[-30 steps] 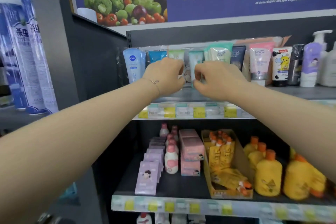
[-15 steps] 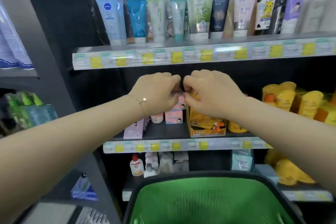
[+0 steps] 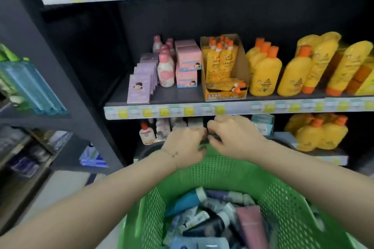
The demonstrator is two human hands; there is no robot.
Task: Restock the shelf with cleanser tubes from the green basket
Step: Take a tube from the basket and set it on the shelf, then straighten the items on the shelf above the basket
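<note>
Your cleanser tubes [image 3: 214, 214] lie heaped in the green basket [image 3: 222, 176], near you at the bottom centre, none of them upright. The teal tube [image 3: 183, 204] slants with its white cap pointing far and right. The black tube [image 3: 206, 227] lies on much the same slant. The pink tube [image 3: 251, 223] runs near to far, and a pale blue tube [image 3: 199, 244] lies left to right at the near edge. Your left hand [image 3: 185, 145] and right hand [image 3: 236, 137] sit knuckle to knuckle over the basket's far rim, fingers curled under. I cannot tell whether either grasps anything. Beyond them, on the shelf [image 3: 178, 97], a cardboard display box [image 3: 240, 60] holds orange-capped pouches [image 3: 217, 64], most standing and a few lying flat at the front. Yellow bottles [image 3: 265, 75] stand just right of it.
</note>
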